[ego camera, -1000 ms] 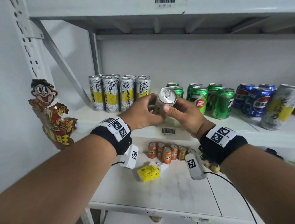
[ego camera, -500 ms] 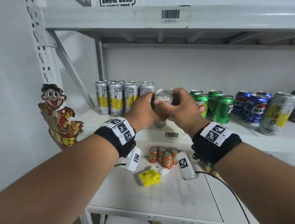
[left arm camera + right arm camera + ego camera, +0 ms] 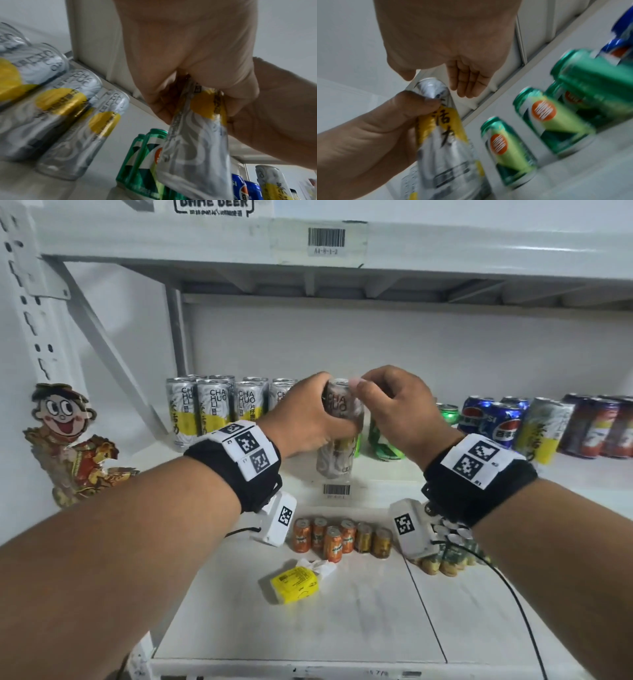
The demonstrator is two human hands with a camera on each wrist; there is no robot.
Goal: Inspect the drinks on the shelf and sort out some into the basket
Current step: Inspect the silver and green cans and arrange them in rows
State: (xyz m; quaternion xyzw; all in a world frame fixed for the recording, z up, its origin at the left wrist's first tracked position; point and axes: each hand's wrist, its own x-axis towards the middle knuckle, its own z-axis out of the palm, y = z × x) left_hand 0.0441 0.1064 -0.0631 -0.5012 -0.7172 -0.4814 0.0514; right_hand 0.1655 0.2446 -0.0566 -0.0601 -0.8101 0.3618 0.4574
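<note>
Two bare hands meet in front of a white metal shelf stocked with drink cans. Left hand (image 3: 305, 419) has its fingers and thumb wrapped around the upper body of a tall slim silver can with a yellow patch and black lettering (image 3: 337, 450), holding it upright just above the front edge of the shelf (image 3: 376, 474); the wrist views show the thumb pressed on one side and the fingers on the other. Right hand (image 3: 399, 409) sits beside the can's top with fingers loosely curled. In the right wrist view its fingertips (image 3: 464, 86) hang near the rim without touching, so this hand holds nothing.

Held clear of the row and at chest height, the can is probably being checked, with the free hand ready to turn or steady it.

Behind and to the left stands a group of matching silver-and-yellow cans (image 3: 212, 409), likely where this one belongs. To the right are green cans (image 3: 380, 440), then blue cola cans (image 3: 493, 419), another silver-and-yellow can (image 3: 544, 426) among them, and dark red cans (image 3: 596, 429) at the far edge. Small orange cans (image 3: 329, 537) and a yellow packet (image 3: 294, 583) rest on the lower shelf.

No basket is visible in any view, so sorting looks some way off.
</note>
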